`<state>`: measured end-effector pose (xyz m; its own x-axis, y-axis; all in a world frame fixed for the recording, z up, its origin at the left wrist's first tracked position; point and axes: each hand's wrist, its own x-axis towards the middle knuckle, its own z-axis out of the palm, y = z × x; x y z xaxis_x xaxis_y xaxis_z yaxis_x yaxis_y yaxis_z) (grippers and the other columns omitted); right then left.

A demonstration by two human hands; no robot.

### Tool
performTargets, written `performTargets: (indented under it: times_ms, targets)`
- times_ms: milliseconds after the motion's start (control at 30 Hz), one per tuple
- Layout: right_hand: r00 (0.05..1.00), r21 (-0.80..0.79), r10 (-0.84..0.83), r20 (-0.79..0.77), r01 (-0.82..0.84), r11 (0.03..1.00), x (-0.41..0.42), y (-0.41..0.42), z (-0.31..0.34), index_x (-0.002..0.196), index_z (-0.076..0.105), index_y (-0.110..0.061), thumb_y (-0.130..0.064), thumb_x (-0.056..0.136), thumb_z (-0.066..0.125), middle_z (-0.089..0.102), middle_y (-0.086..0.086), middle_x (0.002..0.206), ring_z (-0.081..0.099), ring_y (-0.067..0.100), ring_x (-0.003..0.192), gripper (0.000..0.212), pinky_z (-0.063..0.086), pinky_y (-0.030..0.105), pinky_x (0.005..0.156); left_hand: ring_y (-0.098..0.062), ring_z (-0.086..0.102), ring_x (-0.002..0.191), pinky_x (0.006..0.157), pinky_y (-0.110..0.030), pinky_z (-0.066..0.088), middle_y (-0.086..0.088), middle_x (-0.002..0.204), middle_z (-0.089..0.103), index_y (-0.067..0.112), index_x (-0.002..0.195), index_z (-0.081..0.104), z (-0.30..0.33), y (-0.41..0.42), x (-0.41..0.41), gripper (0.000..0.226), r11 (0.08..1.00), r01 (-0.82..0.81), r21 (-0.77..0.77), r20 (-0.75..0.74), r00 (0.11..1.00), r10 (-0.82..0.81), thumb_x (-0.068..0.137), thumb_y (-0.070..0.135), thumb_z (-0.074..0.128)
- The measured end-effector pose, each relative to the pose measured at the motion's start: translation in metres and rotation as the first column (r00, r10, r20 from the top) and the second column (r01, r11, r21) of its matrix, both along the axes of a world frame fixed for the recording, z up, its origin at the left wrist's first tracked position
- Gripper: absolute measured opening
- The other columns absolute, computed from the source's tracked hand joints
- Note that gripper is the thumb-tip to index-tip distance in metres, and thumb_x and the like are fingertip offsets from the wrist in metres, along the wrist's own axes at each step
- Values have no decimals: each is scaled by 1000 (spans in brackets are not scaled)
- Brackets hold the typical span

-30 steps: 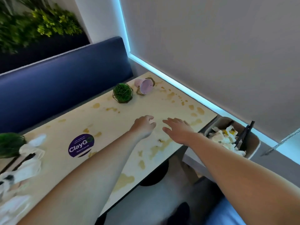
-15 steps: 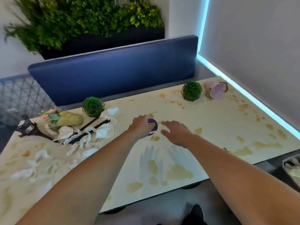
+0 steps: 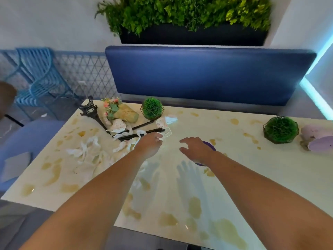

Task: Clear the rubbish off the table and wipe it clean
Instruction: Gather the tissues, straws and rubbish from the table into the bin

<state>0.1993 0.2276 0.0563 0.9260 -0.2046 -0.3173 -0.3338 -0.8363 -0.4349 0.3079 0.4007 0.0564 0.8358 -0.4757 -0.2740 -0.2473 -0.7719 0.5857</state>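
Since a second ago the view has swung leftward from the desk's right end, so the bin of tissues has gone out of sight and the pile of rubbish has come in; both hands have travelled with it toward that pile, which I take to mean the next load is about to be gathered. Starting at nine o'clock, crumpled tissues (image 3: 86, 150) lie scattered on the desk (image 3: 270, 177), among yellowish spills (image 3: 54, 175) that run across the whole top. At about eleven o'clock a small black tower model (image 3: 90, 110) lies tipped over beside a little flower bundle (image 3: 120, 112), with black straws (image 3: 142, 135) and more torn paper just beside them and a green ball plant (image 3: 152, 108) behind. The left hand (image 3: 149, 144) hangs over the near ends of the straws, fingers (image 3: 158, 137) curled at the paper scraps; whether they already pinch one I cannot tell. The right hand (image 3: 195, 148) hovers just right of it, fingers spread and released, holding nothing, above a purple sticker (image 3: 210, 145) it mostly covers. At two o'clock stands a second ball plant (image 3: 280, 129), and at three o'clock a pink cup (image 3: 318, 139) lies on its side, nothing visible in it. No bin shows here, so the rubbish would have to be carried back right, and wiping has not started.
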Motion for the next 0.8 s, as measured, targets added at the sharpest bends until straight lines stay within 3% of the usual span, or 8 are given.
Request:
performTargets:
  times_ms: [200, 367, 500, 633, 800]
  targets:
    - [993, 30, 118, 18, -119, 992, 55, 18, -15, 137, 50, -29, -35, 100, 44, 52, 1, 138, 36, 20, 132, 38, 40, 38, 105, -13, 56, 119, 81, -22, 40, 1, 134, 59, 24, 126, 60, -21, 44, 21, 30, 988, -151, -11, -43, 988, 150, 98, 23, 48]
    - [991, 99, 128, 50, -133, 986, 90, 40, -28, 132, 54, -31, -32, 99, 47, 53, -3, 134, 36, 14, 131, 34, 42, 33, 101, -13, 61, 96, 65, -22, 43, 4, 128, 60, 28, 120, 63, -32, 71, 42, 30, 966, -259, -1, -36, 965, 259, 97, 20, 44]
    - [988, 85, 121, 94, -129, 988, 121, 55, -33, 129, 58, -25, -29, 97, 51, 58, -1, 125, 39, 18, 127, 33, 42, 38, 101, -13, 61, 98, 73, -27, 49, 4, 121, 63, 31, 115, 65, -38, 84, 71, 31, 969, -242, 43, 27, 970, 241, 97, 20, 43]
    - [989, 18, 87, 120, -90, 996, 154, 74, -37, 127, 60, -23, -33, 97, 52, 60, 1, 119, 41, 21, 122, 32, 43, 37, 97, -14, 59, 78, 63, -27, 46, 7, 105, 66, 33, 114, 66, -39, 97, 108, 33, 972, -217, 91, 52, 976, 213, 95, 22, 41]
    - [996, -125, 87, 27, -83, 989, 187, 95, -44, 131, 57, -23, -43, 93, 55, 54, 5, 126, 40, 26, 124, 43, 39, 40, 101, -20, 55, 112, 90, -39, 49, 3, 120, 61, 35, 120, 63, -43, 104, 150, 28, 964, -85, 251, 188, 981, 38, 96, 28, 50]
